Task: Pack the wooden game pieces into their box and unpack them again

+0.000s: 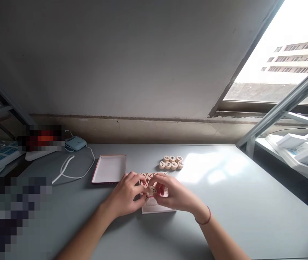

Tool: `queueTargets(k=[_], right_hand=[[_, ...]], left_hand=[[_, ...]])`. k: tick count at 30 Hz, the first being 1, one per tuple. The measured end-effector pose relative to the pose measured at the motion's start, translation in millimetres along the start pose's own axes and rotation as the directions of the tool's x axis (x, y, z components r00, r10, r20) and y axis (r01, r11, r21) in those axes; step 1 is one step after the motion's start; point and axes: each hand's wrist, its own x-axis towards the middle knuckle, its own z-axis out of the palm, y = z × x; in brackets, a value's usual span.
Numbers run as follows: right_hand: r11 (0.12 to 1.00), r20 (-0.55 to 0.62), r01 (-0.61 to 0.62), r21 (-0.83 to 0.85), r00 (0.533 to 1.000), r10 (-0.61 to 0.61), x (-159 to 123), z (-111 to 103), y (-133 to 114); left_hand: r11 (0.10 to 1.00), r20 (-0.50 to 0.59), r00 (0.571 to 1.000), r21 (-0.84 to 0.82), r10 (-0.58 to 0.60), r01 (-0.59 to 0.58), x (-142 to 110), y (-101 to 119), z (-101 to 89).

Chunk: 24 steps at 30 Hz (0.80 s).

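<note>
Here, two hands work over an open box (158, 208) on a grey table (224, 202).
Left of the box lies its lid (109, 168); behind it, seven loose chess pieces (171, 163). Left hand (125, 195) and right hand (174, 195) seem to pinch pieces (152, 189) inside the box.

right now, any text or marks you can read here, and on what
Nothing reads clearly.
Wooden game discs behind the hands: black and red characters, too small to read.
Discs in the box under the left hand and right hand: red and black marks, blurred.
Open lid: blank inside.
</note>
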Motion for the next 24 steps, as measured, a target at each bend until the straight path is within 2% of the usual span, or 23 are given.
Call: queueTargets(k=[4, 8, 16, 21, 24], right_hand=[[0.984, -0.041, 0.09, -0.155, 0.994, -0.098, 3.3, 11.5, 1.1], [0.954, 0.012, 0.177, -0.243, 0.984, -0.179, 5.0, 20.6, 5.1], [0.876, 0.0, 0.186, -0.445, 0.978, -0.208, 2.7, 23.8, 6.5], [0.851, 0.005, 0.201, -0.486, 0.974, -0.227, 4.4, 30.3, 7.0], [0.875, -0.012, 0.212, -0.435, 0.971, -0.241, 4.5, 29.6, 5.5]], left_hand=[[0.997, -0.082, 0.994, -0.009, -0.076, 0.075, 2.6, -7.4, 0.6], [0.992, -0.116, 0.985, -0.013, -0.127, 0.126, 3.9, -13.5, 2.0], [0.991, -0.12, 0.984, -0.004, -0.134, 0.135, 3.9, -13.3, 4.4], [0.992, -0.111, 0.986, -0.028, -0.127, 0.124, 3.2, -12.2, 8.3], [0.993, -0.11, 0.987, -0.031, -0.117, 0.114, 3.3, -11.6, 9.3]])
